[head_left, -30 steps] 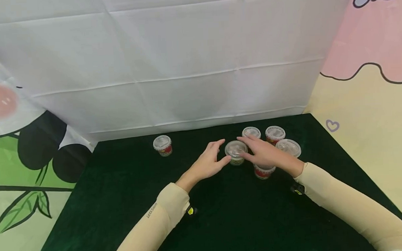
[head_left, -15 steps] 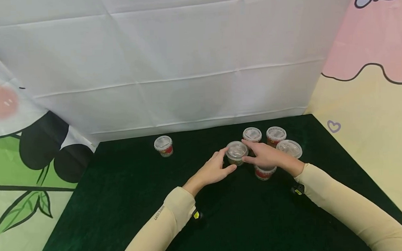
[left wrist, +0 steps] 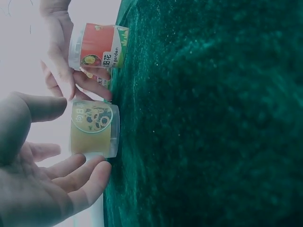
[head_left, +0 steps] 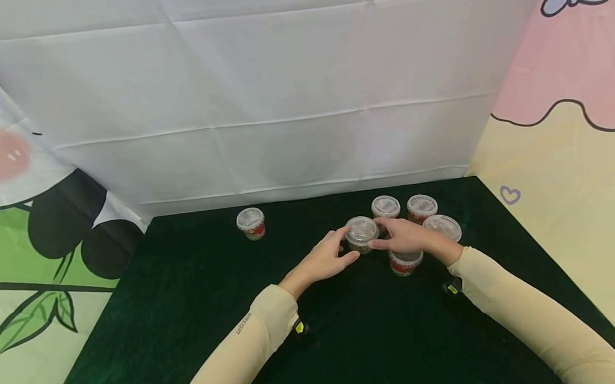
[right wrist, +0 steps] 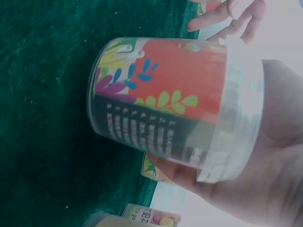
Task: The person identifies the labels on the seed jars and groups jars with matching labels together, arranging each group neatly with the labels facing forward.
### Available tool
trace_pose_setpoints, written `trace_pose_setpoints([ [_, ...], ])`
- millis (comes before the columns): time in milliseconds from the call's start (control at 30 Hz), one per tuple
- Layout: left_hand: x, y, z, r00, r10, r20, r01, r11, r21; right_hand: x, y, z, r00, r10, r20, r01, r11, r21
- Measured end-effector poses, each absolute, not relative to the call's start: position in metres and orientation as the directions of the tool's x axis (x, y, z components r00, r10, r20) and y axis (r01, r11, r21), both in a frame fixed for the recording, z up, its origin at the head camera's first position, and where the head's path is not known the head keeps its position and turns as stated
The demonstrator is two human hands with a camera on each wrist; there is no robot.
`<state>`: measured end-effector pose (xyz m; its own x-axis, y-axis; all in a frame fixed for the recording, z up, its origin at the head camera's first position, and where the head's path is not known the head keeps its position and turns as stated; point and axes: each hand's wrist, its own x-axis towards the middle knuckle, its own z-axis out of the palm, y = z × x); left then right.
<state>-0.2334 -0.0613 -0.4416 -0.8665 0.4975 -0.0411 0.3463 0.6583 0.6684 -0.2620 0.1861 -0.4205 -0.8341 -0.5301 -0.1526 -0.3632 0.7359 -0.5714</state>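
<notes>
A small clear-lidded plastic tub [head_left: 362, 231] stands on the cloth between my two hands. At its left side is my left hand [head_left: 326, 259], fingers loosely extended and thumb apart. The left wrist view shows the tub's yellowish side [left wrist: 92, 139] with left fingertips close against it; whether they touch is unclear. My right hand [head_left: 405, 235] reaches to its right side with thumb and fingers extended. Below the right hand stands a red-labelled tub [head_left: 405, 264], large in the right wrist view, partly hiding that hand.
Two white-rimmed tubs, the left one [head_left: 386, 205] and the right one [head_left: 422, 205], stand behind my right hand. A wide-lidded tub [head_left: 443, 225] is beside its wrist. Another tub [head_left: 250, 222] stands alone at the left. Dark green cloth [head_left: 189, 309] meets a white backdrop [head_left: 285, 130].
My left hand has moved right, up to the tub. My right hand has drawn back from over the lid to the tub's right side. The tubs stay about where they were.
</notes>
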Motion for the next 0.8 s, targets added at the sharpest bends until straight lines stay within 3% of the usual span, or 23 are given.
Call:
trace_pose_setpoints([
  [433,-0.237,-0.079,-0.429,-0.869,0.464,0.170,0.442,0.577,0.687,-0.258,0.172,-0.412,-0.874,-0.485,0.001,-0.339,0.610,-0.716],
  [633,-0.237,-0.092,-0.418,-0.871,0.433,0.234,0.442,0.481,0.757,-0.251,0.163,-0.399,-0.860,-0.510,0.000,-0.196,0.332,-0.923],
  [800,-0.237,-0.103,-0.406,-0.865,0.413,0.285,0.458,0.417,0.785,-0.244,0.152,-0.389,-0.842,-0.539,-0.042,-0.021,0.110,-0.994],
])
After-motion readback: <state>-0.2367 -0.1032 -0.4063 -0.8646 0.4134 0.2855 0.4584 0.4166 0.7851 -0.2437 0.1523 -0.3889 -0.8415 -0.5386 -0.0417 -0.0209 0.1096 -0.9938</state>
